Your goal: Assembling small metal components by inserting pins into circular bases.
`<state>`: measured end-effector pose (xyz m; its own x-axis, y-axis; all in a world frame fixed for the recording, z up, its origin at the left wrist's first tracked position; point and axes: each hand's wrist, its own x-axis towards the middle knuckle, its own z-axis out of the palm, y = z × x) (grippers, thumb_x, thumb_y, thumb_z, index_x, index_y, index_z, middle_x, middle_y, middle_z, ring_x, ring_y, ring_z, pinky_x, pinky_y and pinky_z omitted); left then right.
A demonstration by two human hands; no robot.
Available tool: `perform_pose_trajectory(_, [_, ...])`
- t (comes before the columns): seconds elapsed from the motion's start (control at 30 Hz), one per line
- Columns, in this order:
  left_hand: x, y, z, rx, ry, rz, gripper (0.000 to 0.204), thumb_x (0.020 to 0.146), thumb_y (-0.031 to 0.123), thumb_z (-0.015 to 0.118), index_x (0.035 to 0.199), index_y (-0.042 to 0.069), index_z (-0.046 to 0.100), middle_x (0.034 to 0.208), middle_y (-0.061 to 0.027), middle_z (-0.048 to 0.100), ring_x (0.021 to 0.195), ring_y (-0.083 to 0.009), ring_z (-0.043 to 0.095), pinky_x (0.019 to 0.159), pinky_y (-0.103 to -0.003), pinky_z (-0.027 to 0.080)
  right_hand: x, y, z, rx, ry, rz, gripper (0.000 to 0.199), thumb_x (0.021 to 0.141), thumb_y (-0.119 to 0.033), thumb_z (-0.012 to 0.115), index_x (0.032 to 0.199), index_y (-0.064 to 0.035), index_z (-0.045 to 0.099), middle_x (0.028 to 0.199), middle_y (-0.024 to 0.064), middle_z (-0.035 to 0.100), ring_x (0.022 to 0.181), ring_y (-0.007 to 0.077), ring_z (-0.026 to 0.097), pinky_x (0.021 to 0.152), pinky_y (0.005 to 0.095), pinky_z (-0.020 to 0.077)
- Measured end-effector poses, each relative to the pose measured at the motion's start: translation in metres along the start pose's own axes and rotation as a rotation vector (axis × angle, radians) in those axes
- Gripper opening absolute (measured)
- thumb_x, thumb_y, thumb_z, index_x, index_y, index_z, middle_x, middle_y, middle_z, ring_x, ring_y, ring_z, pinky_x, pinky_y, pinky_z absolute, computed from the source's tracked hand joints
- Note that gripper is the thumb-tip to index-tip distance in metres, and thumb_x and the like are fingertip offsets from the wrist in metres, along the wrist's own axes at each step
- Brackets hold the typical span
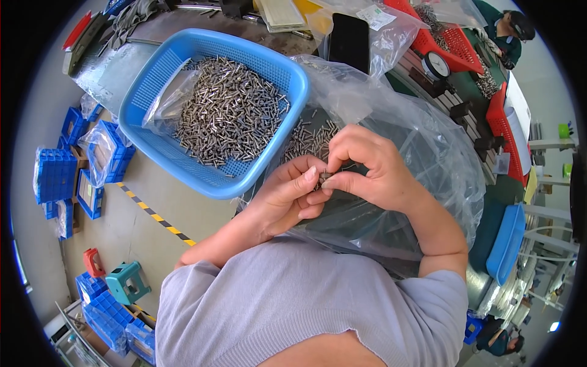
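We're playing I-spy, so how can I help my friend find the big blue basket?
Start at the person's pale grey top, then look up past the left hand. Just beyond it, up and to the left, sits a wide light-blue basket with holes in its sides. Unlike the blue tray at far right and the darker crates at left, it holds a heap of short metal pins.

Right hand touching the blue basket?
Apart. The head view shows it: loose metal pins lie visible in the gap between the right hand and the rim of the blue basket.
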<state>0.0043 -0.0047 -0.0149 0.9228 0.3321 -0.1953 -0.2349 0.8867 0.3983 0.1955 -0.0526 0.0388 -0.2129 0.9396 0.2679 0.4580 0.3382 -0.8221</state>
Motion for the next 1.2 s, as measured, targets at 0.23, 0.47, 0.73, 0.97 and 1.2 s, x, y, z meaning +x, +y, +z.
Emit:
perform_pose_trajectory(0.23, [0.003, -0.001, 0.000, -0.021, -0.031, 0.040, 0.026, 0.094, 0.029, 0.056, 0.106, 0.007, 0.052, 0.095, -0.0088, 0.056, 0.070, -0.0099, 0.044, 0.052, -0.021, 0.036, 0.000, -0.006, -0.023, -0.120, -0.084, 0.097, 0.008, 0.080, -0.008, 0.065, 0.084, -0.0020, 0.063, 0.074, 0.0082, 0.058, 0.068, 0.0226, 0.058, 0.062, 0.0316, 0.0452])
perform_pose_trajectory(0.47, [0.004, 0.000, -0.004, -0.044, -0.080, 0.024, 0.021, 0.094, 0.024, 0.056, 0.107, 0.009, 0.053, 0.096, -0.0099, 0.055, 0.070, -0.0095, 0.044, 0.053, -0.021, 0.037, -0.012, 0.000, -0.039, -0.670, -0.206, 0.169, 0.010, 0.074, -0.009, 0.066, 0.084, -0.0055, 0.064, 0.075, 0.0100, 0.059, 0.073, 0.0295, 0.059, 0.062, 0.0383, 0.0463])
perform_pose_trajectory(0.73, [0.003, 0.002, -0.005, -0.044, -0.082, 0.011, 0.020, 0.094, 0.024, 0.056, 0.107, 0.010, 0.053, 0.096, -0.0095, 0.054, 0.070, -0.0091, 0.044, 0.053, -0.021, 0.036, -0.010, -0.003, -0.034, -0.700, -0.250, 0.218, 0.011, 0.071, -0.011, 0.068, 0.079, -0.0071, 0.062, 0.076, 0.0080, 0.058, 0.078, 0.0287, 0.059, 0.065, 0.0390, 0.0471])
perform_pose_trajectory(0.97, [0.002, 0.000, -0.001, -0.019, -0.044, 0.013, 0.024, 0.093, 0.027, 0.057, 0.108, 0.009, 0.053, 0.094, -0.0091, 0.049, 0.070, -0.0079, 0.042, 0.049, -0.017, 0.037, -0.013, 0.013, -0.020, -0.799, -0.217, 0.112, 0.011, 0.070, -0.009, 0.067, 0.074, -0.0040, 0.058, 0.074, 0.0096, 0.056, 0.075, 0.0297, 0.058, 0.065, 0.0391, 0.0468])
perform_pose_trajectory(1.2, [0.002, 0.001, -0.005, -0.052, -0.067, 0.005, 0.021, 0.093, 0.024, 0.058, 0.108, 0.010, 0.053, 0.097, -0.0095, 0.055, 0.071, -0.0097, 0.045, 0.053, -0.021, 0.037, -0.010, 0.013, -0.021, -0.751, -0.225, 0.077, 0.005, 0.072, -0.007, 0.060, 0.073, -0.0028, 0.057, 0.075, 0.0120, 0.057, 0.075, 0.0311, 0.059, 0.066, 0.0388, 0.0479])
